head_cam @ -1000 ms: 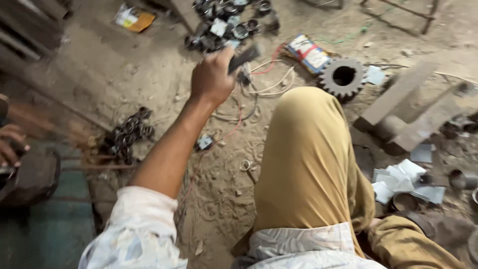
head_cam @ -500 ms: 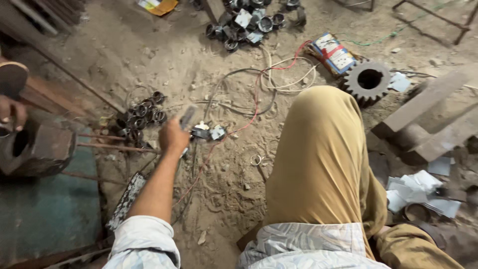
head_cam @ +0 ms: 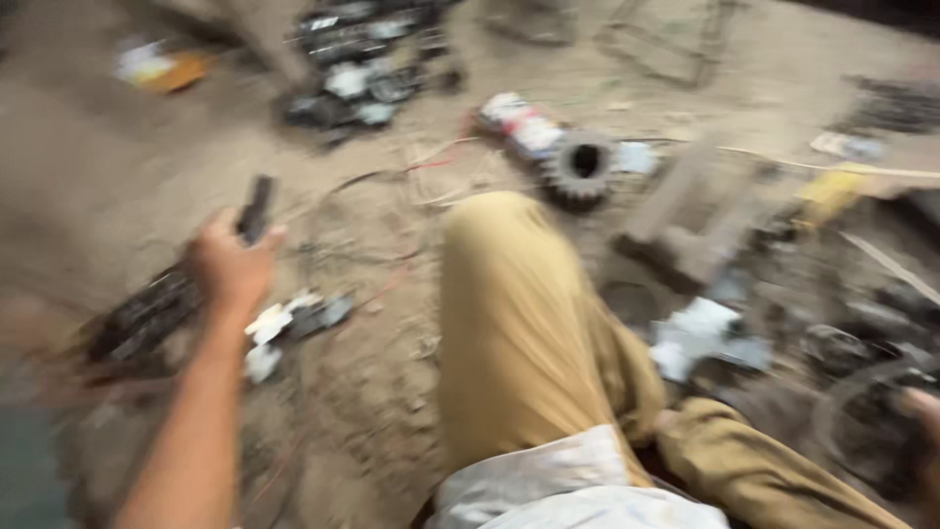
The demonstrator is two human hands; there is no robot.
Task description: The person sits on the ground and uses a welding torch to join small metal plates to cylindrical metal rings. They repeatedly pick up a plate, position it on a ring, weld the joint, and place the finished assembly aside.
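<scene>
1. A dusty dirt floor [head_cam: 147,147] is seen across the whole view, blurred by motion and littered with scrap.
2. The middle is filled by a bent knee in tan trousers [head_cam: 519,323], with a pale shirt hem [head_cam: 548,490] at 6 o'clock.
3. A bare left forearm is stretched from 7 o'clock toward 10 o'clock; the left hand [head_cam: 227,266] is closed round a dark bar [head_cam: 257,208], which is held upright above the fingers.
4. A heap of dark metal parts [head_cam: 357,69] is found at 12 o'clock, and a second dark heap [head_cam: 137,323] lies at 9 o'clock, just beside the left hand.
5. Wooden blocks [head_cam: 685,225] are laid at 2 o'clock, near a toothed gear [head_cam: 580,168] at 1 o'clock.
6. Torn pale paper [head_cam: 700,333] is scattered at 3 o'clock, right of the knee.
7. Loose thin wires [head_cam: 411,171] are strewn between the knee and the far heap.
8. Only a sliver of the right hand [head_cam: 920,411] is caught at the 4 o'clock edge; whether it is open or closed cannot be told.
</scene>
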